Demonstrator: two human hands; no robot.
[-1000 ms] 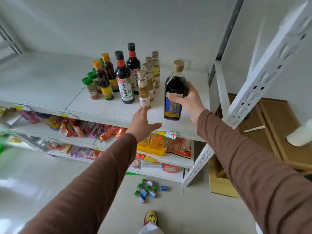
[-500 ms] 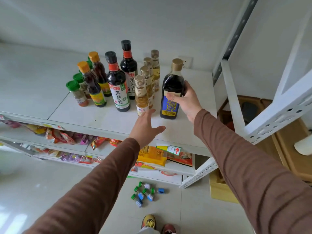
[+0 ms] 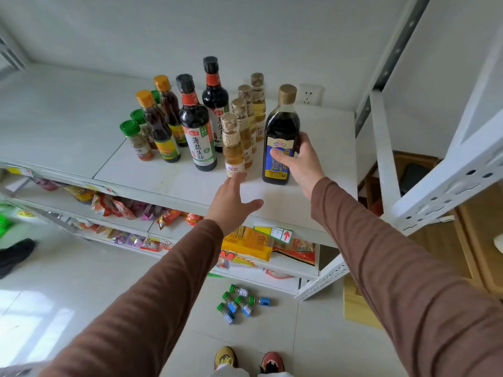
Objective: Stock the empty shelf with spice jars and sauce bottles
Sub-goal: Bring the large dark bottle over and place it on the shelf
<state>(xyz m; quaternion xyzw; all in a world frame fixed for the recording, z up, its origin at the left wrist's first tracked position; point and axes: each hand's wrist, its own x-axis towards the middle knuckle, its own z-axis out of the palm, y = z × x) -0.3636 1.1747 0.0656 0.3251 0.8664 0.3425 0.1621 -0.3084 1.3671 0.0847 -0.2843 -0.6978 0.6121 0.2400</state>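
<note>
A dark bottle with a gold cap and blue label (image 3: pixel 281 137) was held upright on the white shelf (image 3: pixel 168 180) by the right hand (image 3: pixel 300 164), whose fingers were wrapped round its lower body. The left hand (image 3: pixel 231 201) was stretched out flat, fingers straight, its tips just beside the nearest of four pale yellow bottles (image 3: pixel 232 145). Two tall dark soy bottles (image 3: pixel 198 123), two orange-capped bottles (image 3: pixel 157 126) and green-capped spice jars (image 3: pixel 136 140) were grouped to the left. Small green-capped jars (image 3: pixel 239 303) were scattered on the floor below, near two shoes (image 3: pixel 249 360).
</note>
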